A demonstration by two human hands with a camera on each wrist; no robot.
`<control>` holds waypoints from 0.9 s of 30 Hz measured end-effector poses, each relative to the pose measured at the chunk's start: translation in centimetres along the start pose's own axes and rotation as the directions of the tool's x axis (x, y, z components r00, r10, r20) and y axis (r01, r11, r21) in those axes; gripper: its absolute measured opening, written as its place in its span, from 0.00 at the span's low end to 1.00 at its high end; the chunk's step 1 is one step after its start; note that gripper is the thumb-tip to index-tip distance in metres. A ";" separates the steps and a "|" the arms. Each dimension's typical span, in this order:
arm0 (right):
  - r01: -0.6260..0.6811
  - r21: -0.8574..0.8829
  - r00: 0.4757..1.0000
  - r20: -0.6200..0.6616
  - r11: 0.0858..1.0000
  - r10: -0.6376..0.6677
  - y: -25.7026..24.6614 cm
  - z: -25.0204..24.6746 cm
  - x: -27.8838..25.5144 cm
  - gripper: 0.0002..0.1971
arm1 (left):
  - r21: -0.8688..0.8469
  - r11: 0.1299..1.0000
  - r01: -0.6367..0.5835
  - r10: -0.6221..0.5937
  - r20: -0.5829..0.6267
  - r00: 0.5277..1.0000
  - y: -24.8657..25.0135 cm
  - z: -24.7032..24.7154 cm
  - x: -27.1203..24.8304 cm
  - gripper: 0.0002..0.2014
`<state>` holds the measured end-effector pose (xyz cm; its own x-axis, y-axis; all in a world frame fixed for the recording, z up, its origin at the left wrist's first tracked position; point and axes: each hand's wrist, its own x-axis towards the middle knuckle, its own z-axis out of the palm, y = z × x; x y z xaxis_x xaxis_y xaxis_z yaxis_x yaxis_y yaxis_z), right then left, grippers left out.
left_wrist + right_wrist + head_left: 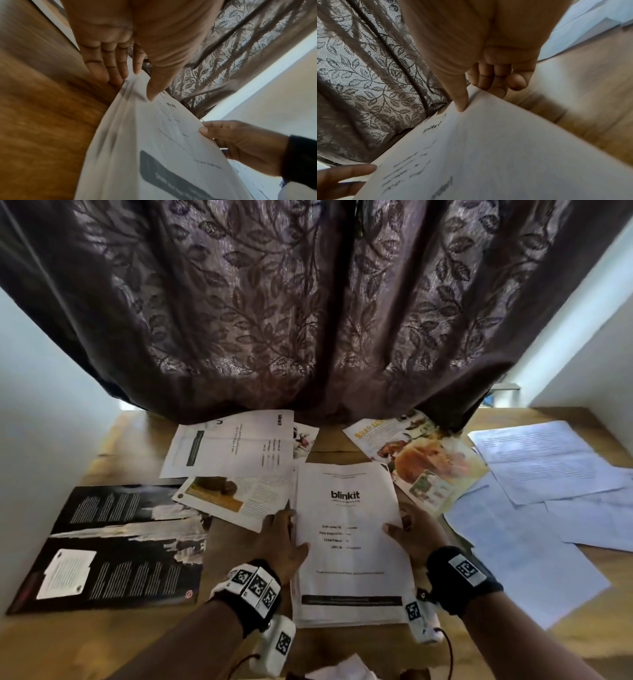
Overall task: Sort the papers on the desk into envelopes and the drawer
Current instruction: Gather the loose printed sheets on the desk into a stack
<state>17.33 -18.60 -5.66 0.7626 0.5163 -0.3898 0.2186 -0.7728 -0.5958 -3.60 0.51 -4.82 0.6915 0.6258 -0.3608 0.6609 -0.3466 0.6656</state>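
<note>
I hold the stack of Blinkit sheets (349, 542) at the desk's (359, 652) middle, left hand (284, 537) and right hand (416, 534) pinching its side edges; I reckon I'm gathering receipts, and next they need an envelope, none visible

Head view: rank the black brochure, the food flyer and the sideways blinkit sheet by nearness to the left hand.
From the left hand:
1. Food flyer, just beyond its fingertips.
2. Black brochure, flat to the left.
3. Sideways blinkit sheet, farther back by the curtain.
</note>
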 end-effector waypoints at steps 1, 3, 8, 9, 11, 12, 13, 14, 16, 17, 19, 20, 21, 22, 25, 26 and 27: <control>-0.005 -0.028 1.000 -0.006 1.000 0.005 -0.4 -0.1 -0.2 0.31 | 0.024 1.000 -0.010 0.010 -0.001 1.000 -0.1 0.0 0.2 0.37; 0.010 -0.074 1.000 -0.013 0.997 -0.011 -1.0 -0.2 -0.4 0.29 | 0.058 0.998 -0.033 0.032 0.011 0.999 -0.3 0.0 0.5 0.42; 0.043 -0.201 0.999 0.006 0.979 -0.043 -1.6 0.0 -0.3 0.24 | 0.114 0.989 -0.090 0.080 0.087 0.993 -1.2 0.2 0.9 0.51; 0.041 -0.217 0.999 0.009 0.975 -0.040 -1.6 0.1 -0.2 0.24 | 0.130 0.986 -0.101 0.089 0.099 0.991 -1.5 0.3 1.1 0.52; 0.041 -0.234 0.999 0.020 0.971 -0.038 -1.5 0.4 -0.2 0.22 | 0.179 0.975 -0.131 0.109 0.124 0.986 -2.0 0.4 1.4 0.53; 0.042 -0.242 0.999 0.022 0.969 -0.038 -1.3 0.6 0.0 0.22 | 0.199 0.970 -0.143 0.117 0.136 0.984 -2.2 0.5 1.6 0.53; 0.042 -0.247 0.999 0.022 0.968 -0.037 -1.2 0.7 0.1 0.21 | 0.212 0.966 -0.147 0.116 0.149 0.982 -2.3 0.5 1.8 0.53; 0.044 -0.250 0.999 0.020 0.967 -0.040 -0.9 0.9 0.3 0.22 | 0.223 0.964 -0.148 0.113 0.162 0.980 -2.4 0.5 1.9 0.53; 0.036 -0.268 0.999 0.025 0.963 -0.030 -0.7 0.9 0.2 0.24 | 0.264 0.952 -0.152 0.102 0.193 0.976 -2.3 0.5 2.2 0.53; 0.025 -0.276 1.000 0.021 0.961 -0.020 -0.8 0.9 0.1 0.26 | 0.293 0.943 -0.156 0.096 0.211 0.973 -2.3 0.4 2.2 0.54; 0.020 -0.325 0.999 -0.022 0.945 -0.029 -1.1 1.0 -0.3 0.34 | 0.345 0.923 -0.170 0.086 0.246 0.965 -2.0 0.3 2.3 0.54; 0.041 -0.387 0.996 -0.054 0.921 -0.067 -1.6 1.1 -0.7 0.39 | 0.371 0.912 -0.177 0.079 0.265 0.961 -1.8 0.2 2.2 0.55; 0.088 -0.449 0.988 -0.078 0.889 -0.137 -2.4 1.3 -1.1 0.43 | 0.401 0.897 -0.185 0.071 0.281 0.957 -1.6 0.1 2.2 0.55; 0.167 -0.484 0.971 -0.071 0.859 -0.229 -3.3 1.7 -1.4 0.46 | 0.429 0.883 -0.191 0.064 0.292 0.954 -1.4 0.1 2.2 0.55; 0.489 -0.406 0.870 0.163 0.772 -0.466 -7.8 4.3 -1.6 0.50 | 0.502 0.835 -0.224 0.059 0.324 0.944 -0.9 0.0 2.4 0.56; 0.553 -0.343 0.832 0.258 0.759 -0.490 -9.3 5.6 -1.2 0.51 | 0.512 0.825 -0.240 0.067 0.333 0.940 -0.8 0.0 2.6 0.56; 0.589 -0.278 0.800 0.337 0.759 -0.497 -10.7 6.8 -0.7 0.52 | 0.506 0.826 -0.249 0.077 0.337 0.938 -0.6 0.0 2.7 0.56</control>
<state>10.33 -8.15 -3.82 0.2962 0.9212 -0.2524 0.7839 -0.3855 -0.4868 -2.16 2.41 -6.18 0.7977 0.3253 -0.5078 0.5212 -0.7955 0.3091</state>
